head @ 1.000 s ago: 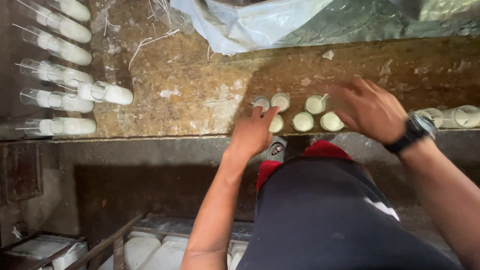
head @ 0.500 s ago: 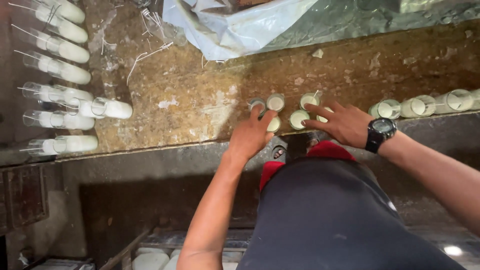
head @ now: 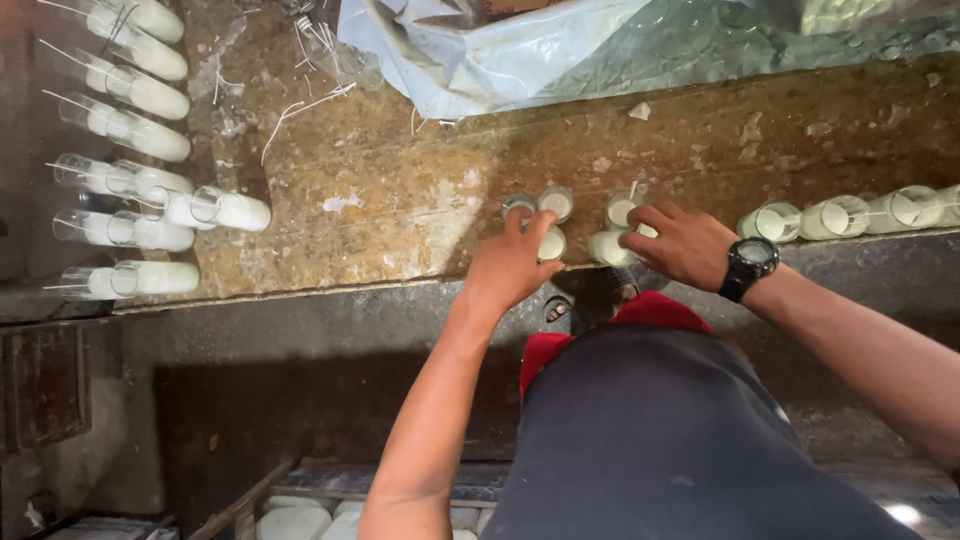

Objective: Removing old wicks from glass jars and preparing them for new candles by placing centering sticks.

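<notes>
Clear glossy glass jars [head: 553, 203], matt white wax; rough stained bench [head: 400, 190]; crinkled plastic sheet [head: 600, 50].

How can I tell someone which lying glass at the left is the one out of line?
Start at the worn brown bench and go to the column of lying wax-filled glasses at its left end. The odd glass lies further right than the rest, nearest the left hand.

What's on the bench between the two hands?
In the head view, upright wax-filled glasses stand between the left hand and the right hand.
</notes>
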